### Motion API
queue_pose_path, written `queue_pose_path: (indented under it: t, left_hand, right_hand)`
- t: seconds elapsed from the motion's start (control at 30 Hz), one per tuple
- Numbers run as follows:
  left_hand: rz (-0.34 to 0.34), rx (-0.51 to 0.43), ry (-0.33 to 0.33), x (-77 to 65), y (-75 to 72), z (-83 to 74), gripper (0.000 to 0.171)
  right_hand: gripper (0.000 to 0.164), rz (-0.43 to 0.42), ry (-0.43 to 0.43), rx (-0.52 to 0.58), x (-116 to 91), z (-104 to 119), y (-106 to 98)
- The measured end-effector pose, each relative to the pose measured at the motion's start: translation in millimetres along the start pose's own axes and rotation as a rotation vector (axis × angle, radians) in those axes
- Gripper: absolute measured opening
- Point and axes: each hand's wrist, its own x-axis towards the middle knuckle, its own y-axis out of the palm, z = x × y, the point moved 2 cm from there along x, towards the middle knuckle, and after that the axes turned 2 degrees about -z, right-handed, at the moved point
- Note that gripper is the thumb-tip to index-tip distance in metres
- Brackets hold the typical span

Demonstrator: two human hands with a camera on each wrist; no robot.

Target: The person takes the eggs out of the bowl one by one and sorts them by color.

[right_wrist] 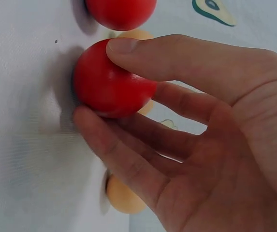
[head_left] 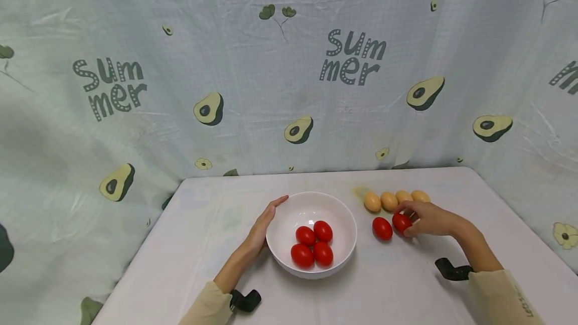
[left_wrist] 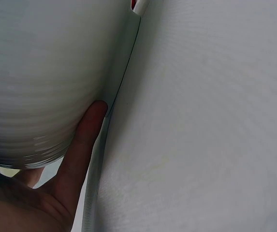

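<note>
My left hand (head_left: 261,229) lies along the left outer side of a white bowl (head_left: 281,214), fingers extended toward the rim. In the left wrist view, a digit (left_wrist: 82,150) presses against the bowl's ribbed outer wall (left_wrist: 41,87). Several red eggs (head_left: 314,244) sit grouped inside the bowl. To the right of it, my right hand (head_left: 429,218) grips another red egg (head_left: 400,223) at the table. The right wrist view shows the thumb across this egg (right_wrist: 107,82) and the fingers curved round its other side. A second red egg (head_left: 382,228) lies just left of it.
Several tan eggs (head_left: 389,201) form a row behind the red ones, partly hidden by my right hand. The white-covered table (head_left: 217,204) ends at a hanging sheet (head_left: 253,64) printed with avocados. Black camera mounts (head_left: 246,301) jut from both wrists.
</note>
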Motion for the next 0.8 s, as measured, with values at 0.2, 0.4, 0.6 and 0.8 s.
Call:
queue_pose_path:
  t: [0.2, 0.4, 0.6, 0.8]
  left_hand:
    - [-0.011, -0.017, -0.016, -1.3, 0.6, -0.6, 0.044]
    - [-0.009, -0.020, -0.019, -2.5, 0.7, -0.5, 0.044]
    - [-0.007, -0.031, -0.022, -2.8, 0.4, 0.0, 0.044]
    - [-0.003, -0.028, -0.023, -2.4, 0.3, 0.0, 0.045]
  right_hand:
    - [0.058, 0.011, 0.029, -0.017, -0.6, -0.1, 1.0]
    - [0.061, 0.018, 0.029, -0.020, -0.9, 1.0, 1.5]
    - [0.059, 0.015, 0.017, -0.020, -0.9, 2.0, 1.3]
    - [0.058, 0.017, 0.021, -0.016, 0.1, 1.3, 1.4]
